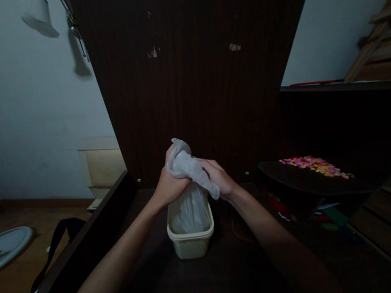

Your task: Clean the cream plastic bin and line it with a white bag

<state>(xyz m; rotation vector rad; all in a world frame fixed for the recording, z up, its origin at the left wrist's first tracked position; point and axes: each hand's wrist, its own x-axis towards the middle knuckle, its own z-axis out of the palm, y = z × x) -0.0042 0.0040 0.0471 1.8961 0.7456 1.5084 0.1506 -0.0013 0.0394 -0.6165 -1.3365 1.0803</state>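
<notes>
Head view: left hand [172,182] and right hand [220,177] clasp a plastic bag [194,209] above the tub [193,248].
Fingers curl closed round its top; its lower part hangs inside. Hard tugging could tear it.

- At six o'clock, thin, crinkled, translucent plastic is seen in the bag [193,210]; matt, faintly ribbed plastic in the tub [192,247].
- At twelve, dark, grained wood, chipped in spots, is shown on the panel [202,92].
- At ten, the wall [22,103] is finished smooth and matt.

Bare forearms [120,256] aslant toward the middle — both hands [172,183] [221,179] close together, curled.
</notes>
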